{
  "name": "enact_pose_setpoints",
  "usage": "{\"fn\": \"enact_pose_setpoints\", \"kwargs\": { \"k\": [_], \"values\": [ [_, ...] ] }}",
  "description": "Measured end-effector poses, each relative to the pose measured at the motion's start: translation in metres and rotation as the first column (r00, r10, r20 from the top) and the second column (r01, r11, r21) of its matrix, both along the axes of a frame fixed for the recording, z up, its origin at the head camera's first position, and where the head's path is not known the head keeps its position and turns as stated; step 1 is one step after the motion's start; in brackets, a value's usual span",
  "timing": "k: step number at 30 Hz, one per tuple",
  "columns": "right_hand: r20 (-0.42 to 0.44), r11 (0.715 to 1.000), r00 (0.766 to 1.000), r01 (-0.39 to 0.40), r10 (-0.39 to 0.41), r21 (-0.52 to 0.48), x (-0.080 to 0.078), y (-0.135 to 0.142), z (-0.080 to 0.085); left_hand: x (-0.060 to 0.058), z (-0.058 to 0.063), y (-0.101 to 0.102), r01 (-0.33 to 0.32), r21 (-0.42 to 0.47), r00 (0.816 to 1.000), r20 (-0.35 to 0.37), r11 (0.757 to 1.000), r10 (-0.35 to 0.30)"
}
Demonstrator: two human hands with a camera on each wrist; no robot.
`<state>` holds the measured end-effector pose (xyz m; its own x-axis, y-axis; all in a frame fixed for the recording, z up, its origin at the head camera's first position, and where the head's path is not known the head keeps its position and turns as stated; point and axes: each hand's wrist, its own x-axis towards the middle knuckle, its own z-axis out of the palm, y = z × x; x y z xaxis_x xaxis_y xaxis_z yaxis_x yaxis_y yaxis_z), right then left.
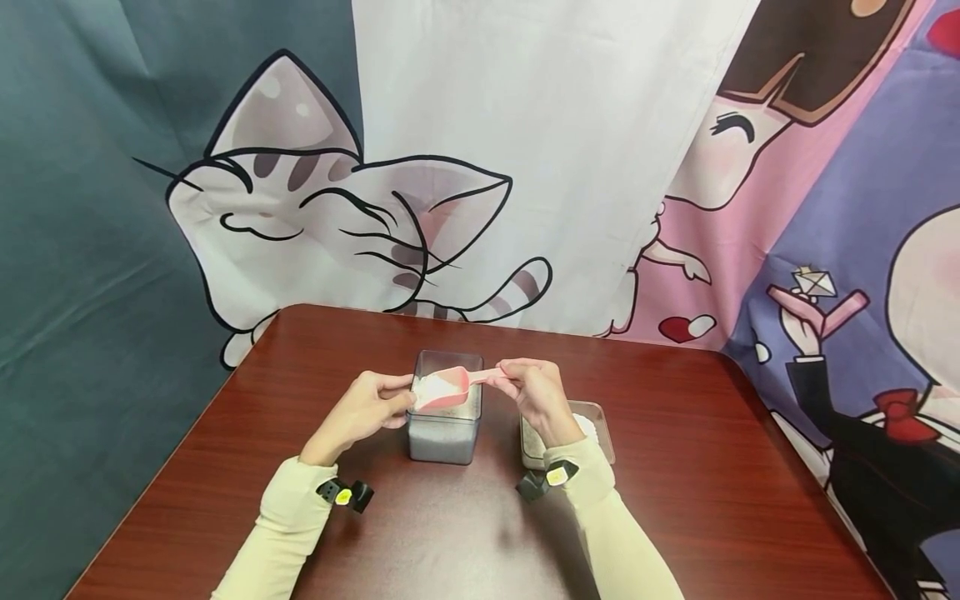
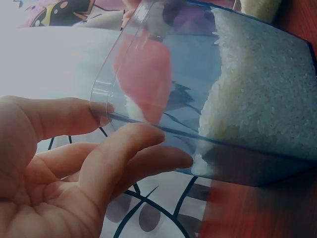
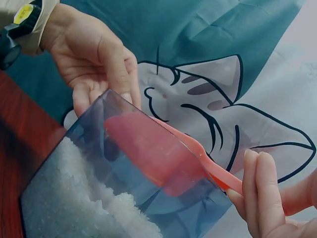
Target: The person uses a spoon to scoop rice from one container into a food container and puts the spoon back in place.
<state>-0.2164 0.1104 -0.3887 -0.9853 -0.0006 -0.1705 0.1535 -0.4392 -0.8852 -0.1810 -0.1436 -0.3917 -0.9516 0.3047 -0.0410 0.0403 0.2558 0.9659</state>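
Note:
A clear bluish container (image 1: 442, 440) stands on the table, part filled with rice (image 2: 267, 84). My left hand (image 1: 367, 410) holds it at the left side, thumb at the rim and fingers against the outer wall (image 2: 198, 148). In my right hand (image 1: 536, 392) is the handle of a pink scoop (image 1: 453, 393), pinched between thumb and fingers. White rice (image 1: 435, 388) lies in the scoop's bowl. From the right wrist view, the bowl shows through the container wall, inside the opening above a sloping heap of rice (image 3: 94, 198).
A shallow clear tray (image 1: 606, 437) with white rice (image 1: 586, 427) stands on the brown table (image 1: 435, 533), partly behind my right wrist. Cartoon-printed curtains (image 1: 555, 125) hang behind the table's far edge.

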Motion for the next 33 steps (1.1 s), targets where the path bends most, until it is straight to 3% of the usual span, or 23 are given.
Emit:
{"fn": "enact_pose_setpoints", "kwargs": {
  "k": [8,33],
  "values": [
    [0.0,0.999,1.0,0.011,-0.011,-0.053,-0.0026,0.0055,-0.0002,0.0001,0.0027,-0.0001,0.013,0.01,1.0,-0.005,1.0,-0.013],
    [-0.007,0.997,1.0,-0.014,0.014,-0.072,-0.0001,0.0092,0.0021,-0.0001,-0.0002,-0.0013,0.021,0.008,1.0,-0.016,1.0,-0.02]
  ]
}}
